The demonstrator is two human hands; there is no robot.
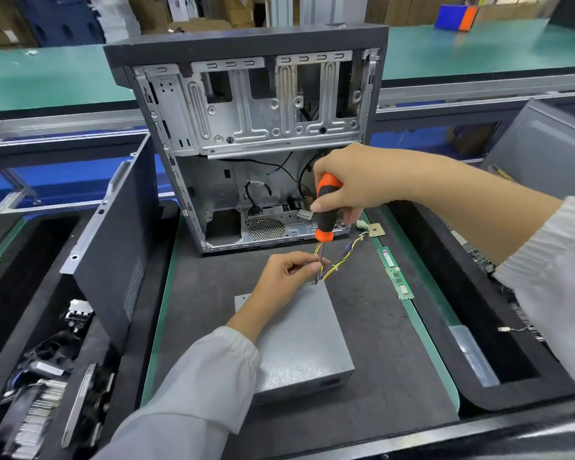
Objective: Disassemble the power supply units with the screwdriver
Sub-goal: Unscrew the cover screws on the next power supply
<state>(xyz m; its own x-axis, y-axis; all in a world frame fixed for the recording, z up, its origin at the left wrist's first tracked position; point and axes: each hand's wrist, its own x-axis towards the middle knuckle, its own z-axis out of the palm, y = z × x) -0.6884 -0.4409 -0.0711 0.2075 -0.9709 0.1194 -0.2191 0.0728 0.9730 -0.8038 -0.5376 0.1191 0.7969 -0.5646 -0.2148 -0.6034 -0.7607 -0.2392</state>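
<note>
1. The right hand [362,180] is wrapped round the orange-and-black handle of the screwdriver [326,217], holding it nearly upright with the tip down at the far edge of the power supply unit [299,336].
2. The left hand [286,277] pinches the bare metal shaft just above the tip, fingers curled, steadying it over what looks like a screw; the screw itself is too small to make out.
3. The power supply unit lies flat on the dark mat of the worktop [379,376], near the middle, its lid facing up. It is a closed sheet-metal box, so I judge it stiff and fairly heavy, unlikely to slide under downward pressure, though the smooth lid would be slippery. Its side walls seem the best place to grip; edges may be sharp.
4. A bundle of yellow and purple wires [342,257] leaves its far end. They are soft and should not serve as a handle.
5. Just beyond stands an open computer case [246,127]; a green memory stick [395,273] lies to the right, and a detached side panel [113,244] leans at the left.
</note>
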